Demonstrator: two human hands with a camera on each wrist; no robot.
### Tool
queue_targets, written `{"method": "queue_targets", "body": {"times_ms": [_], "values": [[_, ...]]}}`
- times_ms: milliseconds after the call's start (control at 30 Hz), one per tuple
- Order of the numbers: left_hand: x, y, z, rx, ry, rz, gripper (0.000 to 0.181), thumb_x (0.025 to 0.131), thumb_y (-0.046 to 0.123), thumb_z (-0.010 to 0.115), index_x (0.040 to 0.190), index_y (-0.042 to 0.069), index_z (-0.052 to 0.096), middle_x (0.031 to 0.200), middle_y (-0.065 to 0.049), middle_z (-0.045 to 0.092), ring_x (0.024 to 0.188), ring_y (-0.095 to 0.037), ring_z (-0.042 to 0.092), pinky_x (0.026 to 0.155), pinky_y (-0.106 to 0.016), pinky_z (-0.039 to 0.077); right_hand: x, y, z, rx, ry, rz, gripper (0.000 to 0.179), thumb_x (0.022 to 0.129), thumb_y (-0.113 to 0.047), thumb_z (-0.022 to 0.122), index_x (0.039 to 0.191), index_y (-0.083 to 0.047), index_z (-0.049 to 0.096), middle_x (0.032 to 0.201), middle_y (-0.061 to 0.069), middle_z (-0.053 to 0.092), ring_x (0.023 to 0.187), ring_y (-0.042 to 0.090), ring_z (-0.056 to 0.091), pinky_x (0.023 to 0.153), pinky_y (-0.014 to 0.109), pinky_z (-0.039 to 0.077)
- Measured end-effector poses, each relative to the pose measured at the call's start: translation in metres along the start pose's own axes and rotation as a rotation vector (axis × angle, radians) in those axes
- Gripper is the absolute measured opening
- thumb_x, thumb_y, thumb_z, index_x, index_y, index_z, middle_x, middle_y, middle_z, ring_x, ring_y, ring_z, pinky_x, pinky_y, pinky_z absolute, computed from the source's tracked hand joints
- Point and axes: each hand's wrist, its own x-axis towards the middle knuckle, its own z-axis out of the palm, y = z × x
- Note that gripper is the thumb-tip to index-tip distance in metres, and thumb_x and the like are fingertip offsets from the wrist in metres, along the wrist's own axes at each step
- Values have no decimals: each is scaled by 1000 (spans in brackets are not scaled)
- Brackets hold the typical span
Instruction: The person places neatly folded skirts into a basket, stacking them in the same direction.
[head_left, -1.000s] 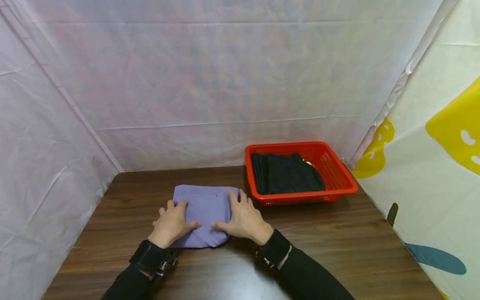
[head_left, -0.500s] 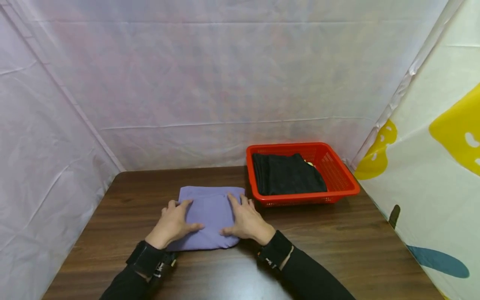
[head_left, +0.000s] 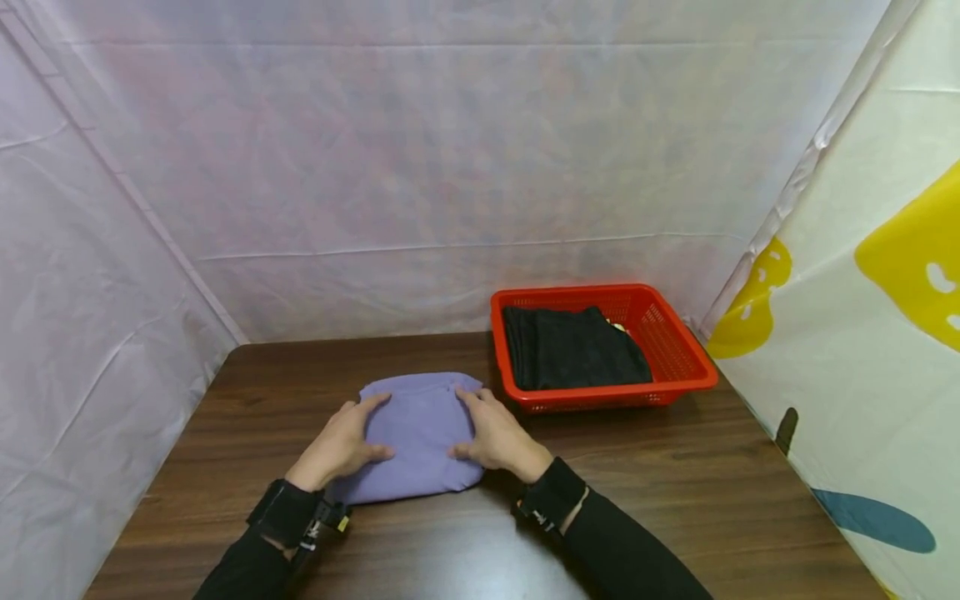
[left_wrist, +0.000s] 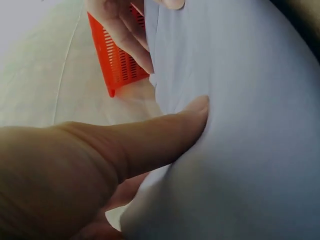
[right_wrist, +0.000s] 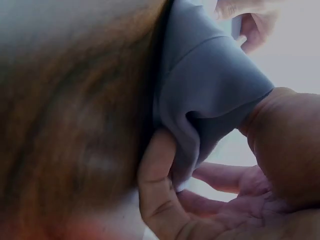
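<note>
A folded purple cloth [head_left: 423,433] lies near the middle of the table, its corners rounded and its sides slightly gathered. My left hand [head_left: 337,442] grips its left side; in the left wrist view the thumb [left_wrist: 160,137] presses on top while other fingers are partly hidden below the fabric. On the opposite side my right hand [head_left: 498,437] holds the cloth. The right wrist view shows the edge of the purple cloth [right_wrist: 215,75] bent into a fold between the thumb and the fingers [right_wrist: 157,170].
A red plastic basket [head_left: 682,350] stands at the back right, close to the right hand. Inside it lies a folded black cloth [head_left: 577,350], with a small pale item behind. White sheeting [head_left: 420,167] hangs behind the brown wooden table [head_left: 660,475].
The purple cloth has shifted slightly right over the last second. Its far corners have become rounded as the fingers tuck in at both sides. The basket stays in place.
</note>
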Motion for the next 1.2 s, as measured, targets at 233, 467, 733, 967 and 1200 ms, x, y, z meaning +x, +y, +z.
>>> {"method": "queue_targets", "body": {"times_ms": [233,467,733,967,1200], "values": [[3,-3,3,-1,51,24,82,94,16,99,166,2,62,166,-41,58,158,-61,55,128,-73,49,4,9,3,7,46,-65,84,93,-27,100,165,-5,63,156,23,70,146,40,70,128,54,56],[4,-1,5,-7,90,28,75,95,15,98,163,6,67,166,-38,60,157,-59,56,127,-72,50,-12,-23,-29,2,70,-91,64,96,-8,92,155,3,70,145,23,76,138,39,74,123,52,60],[0,5,0,-16,107,27,73,95,15,98,162,8,69,167,-37,60,157,-58,57,127,-73,51,-16,-31,-35,11,84,-89,61,99,-5,90,157,2,70,145,20,77,137,35,75,121,49,61],[-3,10,-7,-20,127,44,73,94,18,99,161,8,70,170,-37,58,156,-58,58,126,-72,51,-19,-34,-44,31,89,-101,63,100,-9,90,158,0,70,146,18,76,138,33,74,122,49,60],[-6,14,-14,-14,122,35,73,98,19,97,163,9,68,172,-37,55,157,-59,57,125,-74,51,-21,-38,-52,66,91,-103,63,102,-9,89,161,-2,68,150,18,74,142,34,72,123,50,59]]}}
